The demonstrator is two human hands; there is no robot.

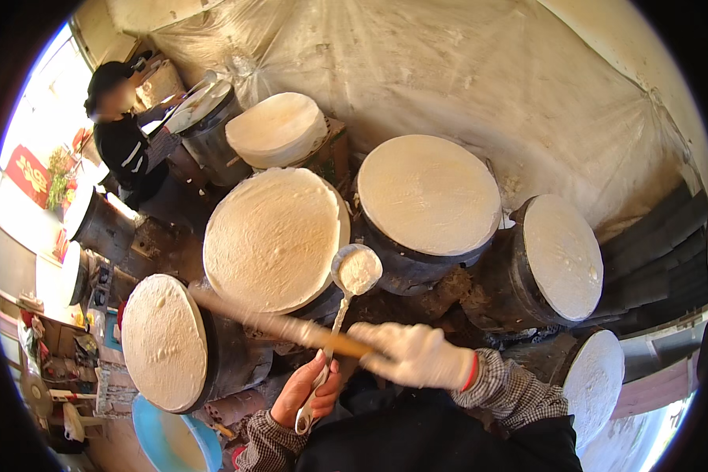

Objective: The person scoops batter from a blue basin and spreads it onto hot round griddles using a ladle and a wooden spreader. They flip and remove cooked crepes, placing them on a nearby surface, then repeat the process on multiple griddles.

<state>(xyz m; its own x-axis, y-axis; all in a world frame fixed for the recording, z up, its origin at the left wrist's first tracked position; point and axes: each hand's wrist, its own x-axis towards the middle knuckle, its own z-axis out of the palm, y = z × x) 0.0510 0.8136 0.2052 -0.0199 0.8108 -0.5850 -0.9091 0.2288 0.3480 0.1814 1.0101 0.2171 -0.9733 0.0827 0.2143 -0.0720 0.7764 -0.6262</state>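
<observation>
My bare left hand [314,390], low in the middle, is closed around the handle of a metal ladle [357,270] whose bowl holds pale batter. White-gloved, my right hand [416,357] grips a long wooden stick or scraper [283,329], blurred by motion, which crosses the ladle's handle and points left. Beyond both hands, a round griddle covered with a thin pale batter sheet [274,239] has a raised, uneven edge at its right. Another coated griddle [164,342] lies left of the stick's far end. Whether the stick touches either sheet, I cannot tell.
More batter-coated griddles stand on dark drums, at centre right [429,194], right [563,256] and lower right [595,386]. A stack of round pale sheets [276,130] rests behind. A blue basin [203,433] with pale liquid is lower left. Another person [124,141] works at a far griddle.
</observation>
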